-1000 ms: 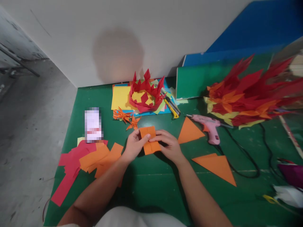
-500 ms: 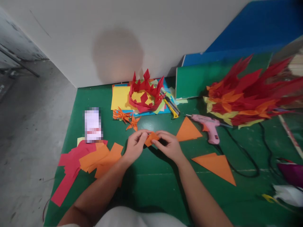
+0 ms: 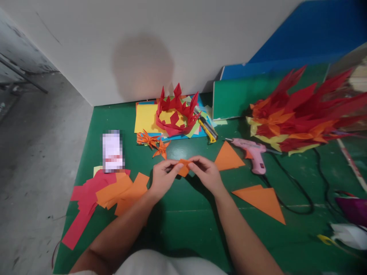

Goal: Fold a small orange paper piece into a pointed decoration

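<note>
A small folded piece of orange paper [image 3: 184, 169] is held above the green table, pinched from both sides. My left hand [image 3: 164, 177] grips its left edge between thumb and fingers. On the other side, my right hand [image 3: 208, 175] has thumb and fingertips closed on the right edge. Just beyond my left hand lie orange folded paper flowers [image 3: 161, 148]. To the right of my right hand rests a folded orange paper triangle [image 3: 228, 156], with another orange triangle [image 3: 263, 200] nearer to me.
A red paper crown [image 3: 174, 128] sits on coloured sheets, beside a yellow box cutter [image 3: 210, 133]. A pink glue gun [image 3: 252, 151] trails a black cord. Red and orange strips [image 3: 86, 194] lie left, below a blurred phone-like object [image 3: 112, 151]. A flame-shaped paper piece [image 3: 301, 118] stands right.
The orange paper has turned slightly between my fingers. My right hand's thumb has shifted up along it, and both hands stay at nearly the same spot.
</note>
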Action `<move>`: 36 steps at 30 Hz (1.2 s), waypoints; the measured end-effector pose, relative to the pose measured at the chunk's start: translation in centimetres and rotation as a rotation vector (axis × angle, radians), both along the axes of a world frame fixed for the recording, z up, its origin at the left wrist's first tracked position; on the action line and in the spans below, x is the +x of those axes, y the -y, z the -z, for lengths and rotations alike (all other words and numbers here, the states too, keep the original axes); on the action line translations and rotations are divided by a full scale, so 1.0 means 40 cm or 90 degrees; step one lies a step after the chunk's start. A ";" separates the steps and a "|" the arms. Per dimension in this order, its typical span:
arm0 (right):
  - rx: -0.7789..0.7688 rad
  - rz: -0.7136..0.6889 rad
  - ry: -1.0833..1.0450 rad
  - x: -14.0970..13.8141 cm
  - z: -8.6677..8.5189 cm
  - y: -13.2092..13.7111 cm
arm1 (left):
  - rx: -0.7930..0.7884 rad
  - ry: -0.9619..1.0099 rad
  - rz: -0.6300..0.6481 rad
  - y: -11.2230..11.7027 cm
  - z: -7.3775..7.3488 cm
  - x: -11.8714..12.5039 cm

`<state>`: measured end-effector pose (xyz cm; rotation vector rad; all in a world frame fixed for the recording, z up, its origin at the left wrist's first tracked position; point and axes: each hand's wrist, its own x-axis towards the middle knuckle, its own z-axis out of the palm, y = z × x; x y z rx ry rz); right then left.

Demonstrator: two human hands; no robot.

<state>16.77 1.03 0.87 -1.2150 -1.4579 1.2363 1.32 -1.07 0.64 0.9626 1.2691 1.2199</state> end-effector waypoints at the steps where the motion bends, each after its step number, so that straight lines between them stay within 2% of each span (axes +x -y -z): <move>1: -0.008 0.007 -0.001 0.001 -0.002 -0.001 | 0.003 -0.002 0.006 0.000 0.000 0.000; 5: -0.017 0.025 -0.007 0.004 -0.005 -0.002 | 0.043 -0.049 0.017 -0.002 0.000 0.001; 9: 0.001 0.013 -0.006 0.001 -0.006 -0.001 | 0.017 -0.034 0.032 -0.001 -0.007 0.000; 17: 0.015 -0.012 0.010 -0.003 -0.006 0.003 | 0.030 -0.091 0.012 0.002 -0.016 -0.004; 23: 0.044 -0.009 0.024 -0.001 -0.001 0.004 | 0.041 -0.094 0.006 0.004 -0.005 -0.005; 36: 0.088 -0.018 0.040 0.003 0.004 0.004 | 0.046 -0.086 0.003 0.004 -0.016 -0.005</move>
